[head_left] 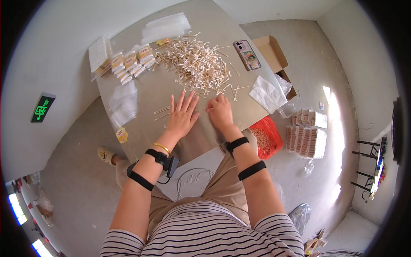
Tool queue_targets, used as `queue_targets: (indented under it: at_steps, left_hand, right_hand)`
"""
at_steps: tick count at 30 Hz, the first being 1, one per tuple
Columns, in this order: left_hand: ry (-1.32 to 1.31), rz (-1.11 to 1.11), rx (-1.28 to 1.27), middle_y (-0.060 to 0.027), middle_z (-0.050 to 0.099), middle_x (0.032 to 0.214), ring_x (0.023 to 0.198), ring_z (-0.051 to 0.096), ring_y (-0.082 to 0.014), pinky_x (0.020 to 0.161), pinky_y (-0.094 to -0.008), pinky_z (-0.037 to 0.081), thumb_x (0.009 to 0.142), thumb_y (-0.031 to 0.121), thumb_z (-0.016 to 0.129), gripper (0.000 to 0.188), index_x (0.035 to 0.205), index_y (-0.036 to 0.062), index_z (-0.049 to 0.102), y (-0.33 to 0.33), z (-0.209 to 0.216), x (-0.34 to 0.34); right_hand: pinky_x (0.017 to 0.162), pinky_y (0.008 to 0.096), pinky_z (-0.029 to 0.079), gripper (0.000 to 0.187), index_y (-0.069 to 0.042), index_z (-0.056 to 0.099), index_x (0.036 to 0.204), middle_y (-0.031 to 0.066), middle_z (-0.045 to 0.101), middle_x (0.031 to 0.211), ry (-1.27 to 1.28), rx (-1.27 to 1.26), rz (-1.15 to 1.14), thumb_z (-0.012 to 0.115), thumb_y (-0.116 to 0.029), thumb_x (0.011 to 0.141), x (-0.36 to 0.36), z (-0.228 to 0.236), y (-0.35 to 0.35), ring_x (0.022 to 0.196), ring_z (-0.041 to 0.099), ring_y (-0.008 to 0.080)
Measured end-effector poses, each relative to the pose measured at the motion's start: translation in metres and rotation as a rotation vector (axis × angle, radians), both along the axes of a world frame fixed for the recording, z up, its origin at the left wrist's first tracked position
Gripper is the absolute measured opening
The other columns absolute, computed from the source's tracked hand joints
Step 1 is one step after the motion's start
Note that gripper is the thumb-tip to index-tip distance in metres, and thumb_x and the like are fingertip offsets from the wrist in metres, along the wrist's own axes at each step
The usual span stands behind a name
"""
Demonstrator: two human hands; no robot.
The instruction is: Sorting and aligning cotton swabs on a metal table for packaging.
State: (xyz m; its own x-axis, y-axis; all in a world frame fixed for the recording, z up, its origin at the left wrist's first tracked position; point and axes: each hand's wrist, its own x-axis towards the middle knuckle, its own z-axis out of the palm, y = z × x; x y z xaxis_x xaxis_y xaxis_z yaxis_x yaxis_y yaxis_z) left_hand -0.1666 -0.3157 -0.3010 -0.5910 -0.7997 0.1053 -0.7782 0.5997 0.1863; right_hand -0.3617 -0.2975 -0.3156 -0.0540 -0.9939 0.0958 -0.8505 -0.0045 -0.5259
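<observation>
A large loose heap of cotton swabs (pixel 195 62) lies on the metal-topped table (pixel 150 92). My left hand (pixel 182 115) rests flat at the heap's near edge, fingers stretched out and spread, holding nothing. A few single swabs (pixel 162 112) lie just left of it. To its right, my right hand (pixel 220 112) is closed, with its fingers bent and their tips pressed together close to the tabletop. Whatever it pinches, if anything, is hidden or too small to name. Several stray swabs (pixel 235 92) lie beyond it, toward the right.
Filled swab packets (pixel 130 60) are stacked at the table's left, near clear bags (pixel 123 102). More bags (pixel 166 28) lie at the back. A phone (pixel 247 55) and plastic bag (pixel 266 95) are at the right. On the floor are a red bag (pixel 276 130) and stacked packs (pixel 306 139).
</observation>
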Motion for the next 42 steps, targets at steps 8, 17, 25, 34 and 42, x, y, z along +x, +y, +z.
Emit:
queue_targets:
  at_steps: [8, 17, 25, 34, 42]
  left_hand:
    - [-0.057, -0.014, -0.018, -0.0047, 0.026, 0.163, 0.152, 0.016, -0.03, 0.122, -0.0602, 0.003, 0.099, 0.034, 0.05, 0.054, 0.151, 0.0225, 0.04, -0.023, -0.011, 0.007]
    - [-0.007, -0.111, 0.063, -0.0064, 0.027, 0.162, 0.152, 0.018, -0.0293, 0.122, -0.0597, 0.007, 0.096, 0.044, 0.054, 0.067, 0.154, 0.015, 0.034, 0.019, 0.005, -0.003]
    - [0.026, -0.045, 0.017, -0.0064, 0.029, 0.161, 0.151, 0.02, -0.0264, 0.122, -0.0591, 0.009, 0.097, 0.046, 0.052, 0.071, 0.154, 0.0078, 0.031, 0.011, -0.008, -0.005]
    - [-0.061, -0.031, -0.045, -0.005, 0.039, 0.155, 0.149, 0.025, -0.0252, 0.122, -0.0589, 0.01, 0.098, 0.042, 0.052, 0.062, 0.148, 0.0079, 0.041, -0.001, -0.009, -0.012]
    - [-0.044, -0.018, 0.001, -0.0046, 0.039, 0.154, 0.149, 0.025, -0.0252, 0.122, -0.0587, 0.009, 0.097, 0.041, 0.053, 0.062, 0.148, 0.0081, 0.042, 0.0, -0.007, -0.005]
  right_hand:
    - [0.086, 0.0455, 0.048, 0.014, -0.008, 0.067, 0.087, 0.0136, 0.059, 0.099, -0.195, -0.022, -0.082, 0.072, -0.006, 0.074, 0.005, 0.015, 0.022, 0.098, 0.057, 0.0348]
    - [0.082, 0.0445, 0.052, 0.027, -0.009, 0.062, 0.107, 0.0195, 0.058, 0.11, -0.157, -0.143, -0.584, 0.067, -0.007, 0.081, -0.163, 0.002, 0.016, 0.095, 0.062, 0.0383]
    - [0.073, 0.0443, 0.05, 0.016, -0.007, 0.067, 0.099, 0.0161, 0.059, 0.088, -0.369, -0.064, -0.382, 0.059, -0.007, 0.084, -0.096, 0.041, 0.022, 0.082, 0.061, 0.0352]
    - [0.077, 0.0446, 0.053, 0.019, -0.01, 0.074, 0.094, 0.0125, 0.061, 0.101, -0.243, -0.035, -0.059, 0.057, -0.005, 0.085, 0.008, 0.012, -0.001, 0.085, 0.065, 0.0348]
    - [0.077, 0.0448, 0.054, 0.013, -0.006, 0.07, 0.086, 0.0121, 0.065, 0.097, -0.253, -0.002, 0.012, 0.057, -0.005, 0.083, -0.011, 0.009, 0.006, 0.087, 0.066, 0.0359]
